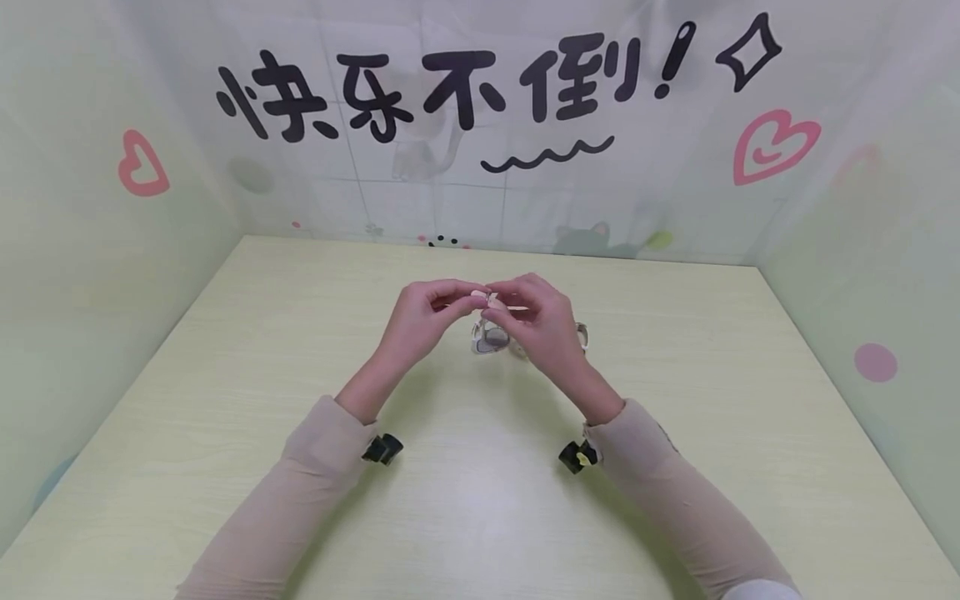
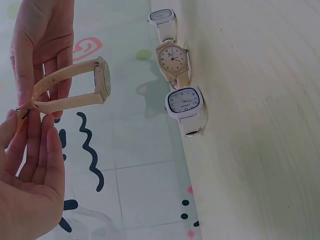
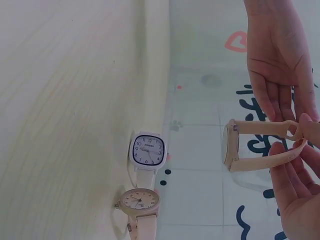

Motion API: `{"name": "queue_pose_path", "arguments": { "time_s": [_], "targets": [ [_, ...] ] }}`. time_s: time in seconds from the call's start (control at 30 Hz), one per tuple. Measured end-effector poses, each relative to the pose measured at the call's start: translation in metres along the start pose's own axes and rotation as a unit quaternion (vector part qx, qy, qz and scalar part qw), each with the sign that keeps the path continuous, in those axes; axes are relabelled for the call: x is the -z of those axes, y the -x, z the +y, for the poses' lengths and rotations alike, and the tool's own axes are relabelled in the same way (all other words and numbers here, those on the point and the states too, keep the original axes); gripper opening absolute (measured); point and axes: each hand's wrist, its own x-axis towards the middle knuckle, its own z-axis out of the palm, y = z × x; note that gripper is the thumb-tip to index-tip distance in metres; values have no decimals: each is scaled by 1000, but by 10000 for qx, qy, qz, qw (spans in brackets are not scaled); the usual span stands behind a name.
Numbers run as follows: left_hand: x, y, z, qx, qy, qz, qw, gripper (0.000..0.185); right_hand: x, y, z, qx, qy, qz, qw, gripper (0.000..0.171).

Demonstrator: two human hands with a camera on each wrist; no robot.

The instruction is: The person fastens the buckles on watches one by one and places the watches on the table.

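Both hands meet above the table, in the middle of the head view. They hold a cream wristwatch between them, its strap bent into a loop with the case hanging below the fingertips. My left hand pinches the strap by the buckle. Opposite it, my right hand has thumb and fingers on the same strap end. A small metal buckle part shows at the pinch in the left wrist view; fingers partly hide it. The watch dial faces away in the right wrist view, so only the case edge and strap show.
Below the hands, a row of watches lies on the pale wooden table: a white square watch, a cream round watch and another white watch. A printed curtain stands behind the table and along its sides.
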Motion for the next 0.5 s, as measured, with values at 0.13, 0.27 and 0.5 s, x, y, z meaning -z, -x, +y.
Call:
{"name": "queue_pose_path", "arguments": {
  "time_s": [0.13, 0.27, 0.5],
  "targets": [
    [0, 0, 1, -29, 189, -73, 9998, 26, 0, 0, 1, 83, -21, -17, 10000, 31],
    [-1, -1, 4, 74, 304, -10, 9995, 23, 0, 1, 2, 164, 71, -27, 9998, 34],
    [0, -2, 9, 340, 340, 123, 9988, 20, -1, 1, 5, 491, 178, 41, 9986, 27]
  ]
}}
